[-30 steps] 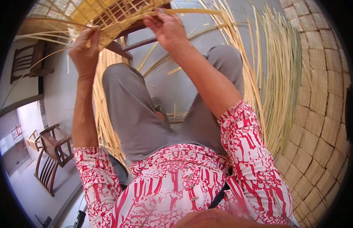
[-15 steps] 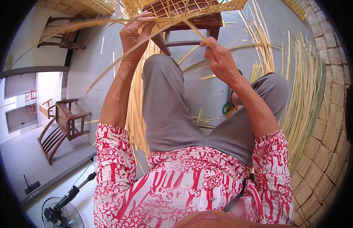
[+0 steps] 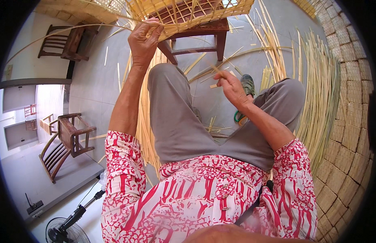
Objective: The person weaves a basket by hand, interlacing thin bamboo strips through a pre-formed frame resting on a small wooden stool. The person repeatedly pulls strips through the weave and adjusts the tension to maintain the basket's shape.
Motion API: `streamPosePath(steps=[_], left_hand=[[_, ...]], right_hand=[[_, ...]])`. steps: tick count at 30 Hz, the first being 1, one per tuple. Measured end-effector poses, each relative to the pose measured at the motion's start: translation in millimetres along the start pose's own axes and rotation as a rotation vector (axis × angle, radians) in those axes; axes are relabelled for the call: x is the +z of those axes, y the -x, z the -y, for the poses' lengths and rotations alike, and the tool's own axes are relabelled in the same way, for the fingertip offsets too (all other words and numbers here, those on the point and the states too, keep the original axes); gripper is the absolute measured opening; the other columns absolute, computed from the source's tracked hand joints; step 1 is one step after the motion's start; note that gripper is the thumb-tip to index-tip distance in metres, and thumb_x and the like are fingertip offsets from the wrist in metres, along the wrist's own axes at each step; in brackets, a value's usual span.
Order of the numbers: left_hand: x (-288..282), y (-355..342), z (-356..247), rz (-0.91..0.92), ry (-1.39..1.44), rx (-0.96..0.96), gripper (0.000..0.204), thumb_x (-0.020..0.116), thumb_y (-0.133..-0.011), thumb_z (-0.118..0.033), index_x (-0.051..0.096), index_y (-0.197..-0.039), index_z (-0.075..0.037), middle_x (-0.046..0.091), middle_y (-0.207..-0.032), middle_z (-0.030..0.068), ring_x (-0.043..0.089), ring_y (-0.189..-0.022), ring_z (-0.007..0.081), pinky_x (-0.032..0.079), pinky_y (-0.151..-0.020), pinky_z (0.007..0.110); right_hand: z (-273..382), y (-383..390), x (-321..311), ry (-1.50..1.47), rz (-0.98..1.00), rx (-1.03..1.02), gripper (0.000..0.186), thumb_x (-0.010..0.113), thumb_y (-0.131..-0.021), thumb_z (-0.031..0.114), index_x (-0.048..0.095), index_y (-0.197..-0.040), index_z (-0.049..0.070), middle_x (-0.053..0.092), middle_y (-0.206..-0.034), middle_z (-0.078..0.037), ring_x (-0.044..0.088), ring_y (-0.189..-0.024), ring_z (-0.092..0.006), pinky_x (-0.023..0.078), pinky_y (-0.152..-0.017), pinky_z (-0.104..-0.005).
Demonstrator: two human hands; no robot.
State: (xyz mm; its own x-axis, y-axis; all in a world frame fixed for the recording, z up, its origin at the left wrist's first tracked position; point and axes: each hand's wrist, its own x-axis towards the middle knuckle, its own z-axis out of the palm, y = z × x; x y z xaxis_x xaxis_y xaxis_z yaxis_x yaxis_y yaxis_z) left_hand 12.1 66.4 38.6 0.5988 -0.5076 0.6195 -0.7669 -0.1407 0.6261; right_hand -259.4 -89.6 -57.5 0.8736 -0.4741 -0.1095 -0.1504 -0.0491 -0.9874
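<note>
An open-lattice woven basket piece (image 3: 198,25) of pale bamboo strips rests on a dark wooden stool (image 3: 221,44) in front of my knees. At its near left corner my left hand (image 3: 145,42) is closed, pinching the woven edge between thumb and fingers. Beyond that hand, a long thin bamboo strip (image 3: 80,26) arcs out to the left. Between my knees and apart from the basket, my right hand (image 3: 233,88) is closed on a short bamboo strip (image 3: 212,66), whose far end is smeared by motion.
Split bamboo strips (image 3: 145,117) lie beside my left leg. Larger bundles of strips (image 3: 319,93) spread on the floor at right, before stacked woven pieces (image 3: 350,158). Wooden chairs (image 3: 68,131) and a fan (image 3: 66,231) stand at left. Green-handled scissors (image 3: 237,117) show near my foot.
My right hand has drawn back from the basket edge, down toward me, with a strip in its fingers. The strip slanting across my left wrist is gone from there. My left hand stays at the corner.
</note>
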Motion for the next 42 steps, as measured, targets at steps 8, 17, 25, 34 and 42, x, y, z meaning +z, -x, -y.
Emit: streamPosePath(steps=[8,17,25,34,42], left_hand=[[3.2,8.3,7.3,-0.022,0.153,0.074,0.012,0.073,-0.090,0.000,0.071,-0.101,-0.003,0.066,-0.117,0.0076,0.064,-0.109,0.0157,0.053,-0.095,0.028],[-3.3,12.2,-4.6,0.035,0.278,0.033,0.017,0.071,-0.089,0.004,0.071,-0.104,-0.003,0.060,-0.123,0.0084,0.062,-0.117,0.0184,0.053,-0.100,0.030],[-7.6,14.6,7.2,0.086,0.199,0.108,0.024,0.068,-0.092,0.004,0.063,-0.115,-0.001,0.069,-0.117,0.0113,0.064,-0.112,0.0173,0.052,-0.099,0.031],[-2.9,3.9,-7.9,-0.027,-0.029,0.093,0.043,0.060,-0.091,0.011,0.052,-0.130,-0.002,0.066,-0.103,0.0081,0.066,-0.099,0.0138,0.057,-0.087,0.029],[-1.2,0.7,-2.7,-0.034,0.035,0.100,0.034,0.059,-0.088,0.013,0.057,-0.120,0.001,0.069,-0.093,0.0079,0.069,-0.093,0.0129,0.057,-0.083,0.027]], right_hand=[[53.7,-83.8,-0.3,0.489,-0.041,-0.292,0.033,0.050,-0.102,0.036,0.065,-0.092,0.008,0.067,-0.081,-0.020,0.064,-0.078,-0.0431,0.048,-0.064,-0.0510],[72.1,-118.6,-4.9,0.818,0.004,-0.437,0.031,0.051,-0.101,0.041,0.069,-0.097,0.016,0.072,-0.084,-0.015,0.069,-0.082,-0.0397,0.054,-0.070,-0.0522],[105.1,-126.3,-18.1,1.003,0.059,-0.486,0.024,0.055,-0.097,0.022,0.067,-0.087,0.004,0.069,-0.075,-0.022,0.071,-0.073,-0.0370,0.058,-0.066,-0.0483],[135.5,-126.6,-17.6,1.065,0.077,-0.403,0.026,0.053,-0.096,0.029,0.068,-0.094,0.009,0.070,-0.091,-0.022,0.068,-0.089,-0.0422,0.053,-0.077,-0.0541],[137.2,-130.4,-7.5,1.105,0.102,-0.375,0.028,0.054,-0.096,0.032,0.070,-0.101,0.010,0.072,-0.092,-0.017,0.069,-0.089,-0.0396,0.054,-0.078,-0.0507]])
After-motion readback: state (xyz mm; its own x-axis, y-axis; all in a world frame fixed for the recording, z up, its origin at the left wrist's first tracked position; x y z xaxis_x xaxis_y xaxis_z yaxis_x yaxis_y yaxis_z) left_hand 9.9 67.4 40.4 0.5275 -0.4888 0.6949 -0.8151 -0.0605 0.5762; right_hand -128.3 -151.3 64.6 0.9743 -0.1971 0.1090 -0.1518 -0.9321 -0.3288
